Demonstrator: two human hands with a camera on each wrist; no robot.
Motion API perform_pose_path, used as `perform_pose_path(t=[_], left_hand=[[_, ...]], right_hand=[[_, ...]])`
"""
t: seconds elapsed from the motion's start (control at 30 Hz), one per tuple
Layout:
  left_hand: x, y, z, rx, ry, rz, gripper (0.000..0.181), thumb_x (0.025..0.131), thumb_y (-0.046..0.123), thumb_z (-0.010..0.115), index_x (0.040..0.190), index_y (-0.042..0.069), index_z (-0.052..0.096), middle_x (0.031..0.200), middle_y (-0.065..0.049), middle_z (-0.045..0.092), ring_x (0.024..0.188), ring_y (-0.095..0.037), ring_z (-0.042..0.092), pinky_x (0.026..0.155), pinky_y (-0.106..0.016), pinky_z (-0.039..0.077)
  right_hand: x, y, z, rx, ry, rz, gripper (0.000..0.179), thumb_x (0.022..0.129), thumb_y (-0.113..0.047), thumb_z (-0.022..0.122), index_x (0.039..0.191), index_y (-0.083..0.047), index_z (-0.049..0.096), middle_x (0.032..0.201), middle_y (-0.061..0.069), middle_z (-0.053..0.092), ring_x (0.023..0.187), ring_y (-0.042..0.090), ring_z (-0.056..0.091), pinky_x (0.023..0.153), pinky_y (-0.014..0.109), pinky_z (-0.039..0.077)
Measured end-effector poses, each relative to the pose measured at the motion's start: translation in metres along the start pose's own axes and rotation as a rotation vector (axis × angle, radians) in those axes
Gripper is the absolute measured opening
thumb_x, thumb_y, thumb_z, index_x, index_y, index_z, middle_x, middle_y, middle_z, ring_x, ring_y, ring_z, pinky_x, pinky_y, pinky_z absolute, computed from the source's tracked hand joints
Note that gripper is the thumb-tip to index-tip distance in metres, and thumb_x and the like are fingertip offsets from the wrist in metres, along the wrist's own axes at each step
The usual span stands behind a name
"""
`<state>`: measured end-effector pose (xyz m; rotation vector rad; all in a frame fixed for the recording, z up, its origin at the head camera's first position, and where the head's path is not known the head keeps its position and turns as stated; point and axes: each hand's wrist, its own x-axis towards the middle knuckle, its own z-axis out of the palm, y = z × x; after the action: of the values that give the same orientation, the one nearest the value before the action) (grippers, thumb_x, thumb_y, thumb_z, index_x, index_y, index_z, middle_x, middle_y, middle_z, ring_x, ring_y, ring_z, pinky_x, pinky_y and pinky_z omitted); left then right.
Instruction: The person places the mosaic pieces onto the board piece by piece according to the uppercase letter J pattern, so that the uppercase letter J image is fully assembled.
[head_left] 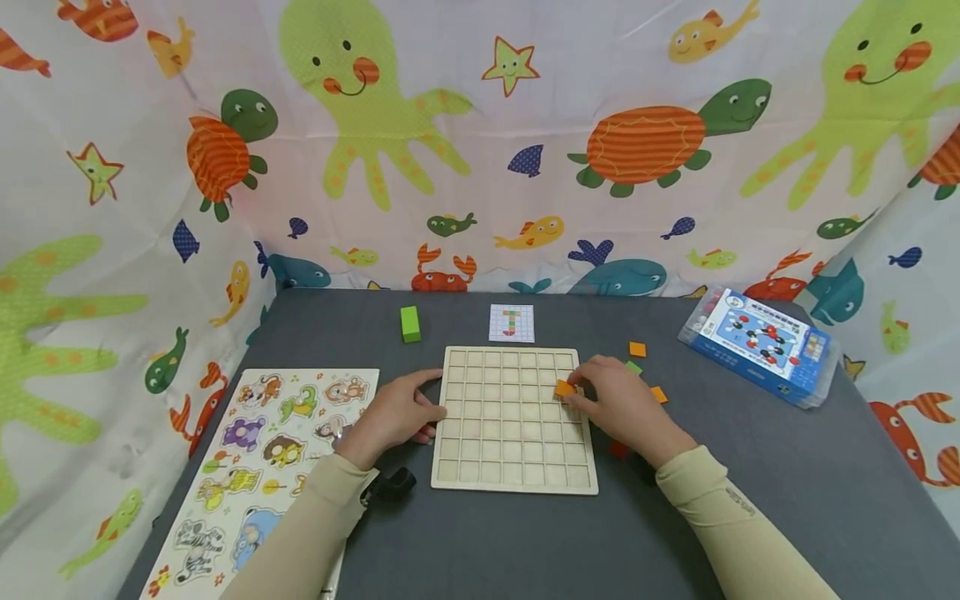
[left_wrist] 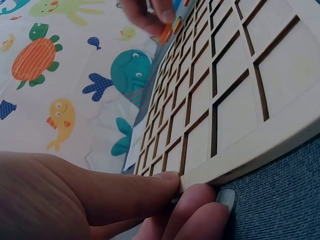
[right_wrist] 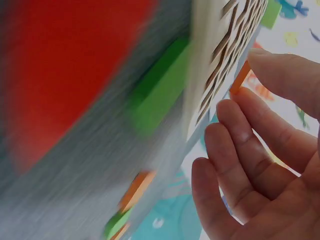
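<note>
A square wooden grid board [head_left: 514, 429] lies flat on the dark grey table. My left hand [head_left: 397, 414] holds its left edge; in the left wrist view the thumb [left_wrist: 145, 192] lies against the rim and fingertips tuck beside and below it. Over the board's right side, my right hand [head_left: 622, 407] pinches a small orange square tile [head_left: 564, 389] between thumb and forefinger. The right wrist view shows that tile [right_wrist: 241, 77] edge-on, the other fingers loosely bent. Partly hidden around the right hand are a green tile [head_left: 633, 367], an orange tile [head_left: 659, 395] and a red tile [head_left: 618, 449].
Behind the board lies a card [head_left: 512, 335] with a coloured J-shaped pattern on a grid. A green block [head_left: 410, 324] stands left of it, another orange tile [head_left: 637, 349] to the right. An animal puzzle board [head_left: 247, 396] occupies the left; a blue-labelled plastic box [head_left: 761, 346] sits back right.
</note>
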<state>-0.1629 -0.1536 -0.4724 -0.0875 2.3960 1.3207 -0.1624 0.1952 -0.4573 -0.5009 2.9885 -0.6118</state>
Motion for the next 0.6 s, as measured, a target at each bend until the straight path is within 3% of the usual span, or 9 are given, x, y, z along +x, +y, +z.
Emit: perform_pose_path(t=[0.37,0.6], left_hand=[[0.003,0.003,0.0,-0.031,-0.003,-0.005,0.073,0.095,0.012,0.082,0.161,0.02,0.052,0.092,-0.011,0.073,0.064,-0.018,0.074,0.059,-0.032,0.065],[0.0,-0.001,-0.001,-0.017,0.001,0.0,0.072,0.095,0.011,0.082,0.16,0.02,0.053,0.091,-0.01,0.073,0.063,-0.017,0.073,0.058,-0.031,0.065]], right_hand=[[0.05,-0.045,0.016,-0.024,-0.037,-0.126,0.024,0.098,-0.028,0.081,0.114,-0.01,0.08,0.108,0.004,0.073,0.1,0.021,0.065,0.09,0.043,0.062],[0.07,-0.059,0.028,-0.041,-0.047,-0.186,0.022,0.1,-0.028,0.08,0.114,-0.01,0.081,0.111,0.004,0.076,0.102,0.021,0.068,0.094,0.041,0.063]])
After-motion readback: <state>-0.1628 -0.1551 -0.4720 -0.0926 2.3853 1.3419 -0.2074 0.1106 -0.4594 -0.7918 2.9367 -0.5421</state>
